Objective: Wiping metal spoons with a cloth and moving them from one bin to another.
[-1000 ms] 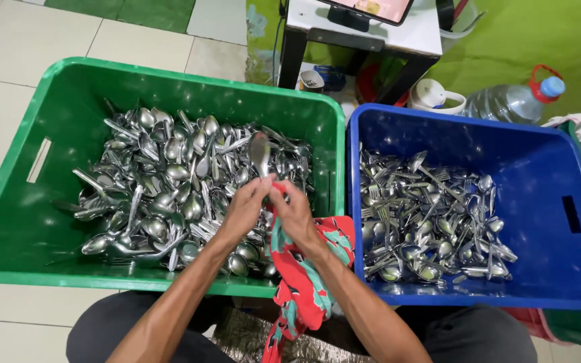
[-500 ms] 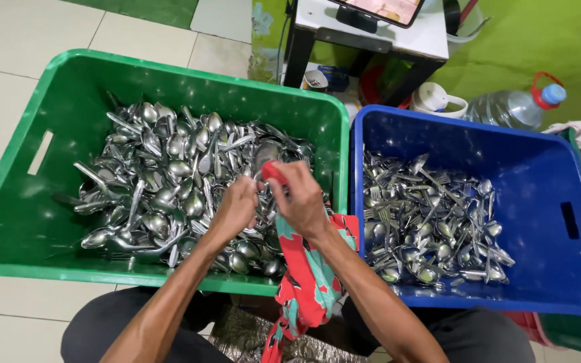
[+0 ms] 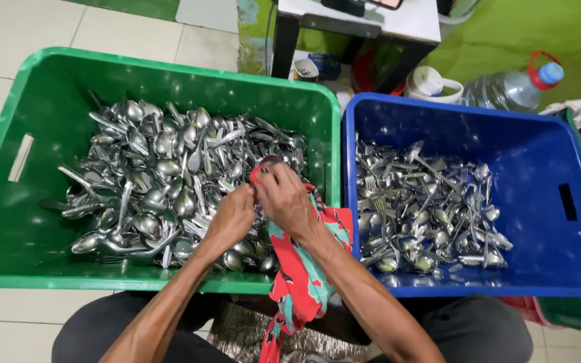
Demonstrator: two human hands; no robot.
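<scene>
My left hand (image 3: 232, 216) and my right hand (image 3: 285, 199) meet over the right side of the green crate (image 3: 8, 222), which holds a heap of steel spoons (image 3: 149, 181). My right hand grips a red cloth with a teal pattern (image 3: 300, 269), wrapped over the bowl of one spoon (image 3: 268, 161) whose tip just shows above the fingers. My left hand pinches that spoon's handle end, mostly hidden. The cloth hangs down over the crate's front rim towards my lap. The blue crate (image 3: 573, 269) on the right holds a pile of forks and spoons (image 3: 425, 215).
Behind the crates stand a small white table with black legs (image 3: 344, 33), a white lidded jug (image 3: 432, 85) and a large clear water bottle with a blue cap (image 3: 516, 87). Another green bin's edge (image 3: 576, 323) is at far right. The floor is pale tile with green matting.
The spoon, held upright with its bowl exposed a second ago, is now covered by the cloth under my right hand. Both hands have sunk slightly and drawn together.
</scene>
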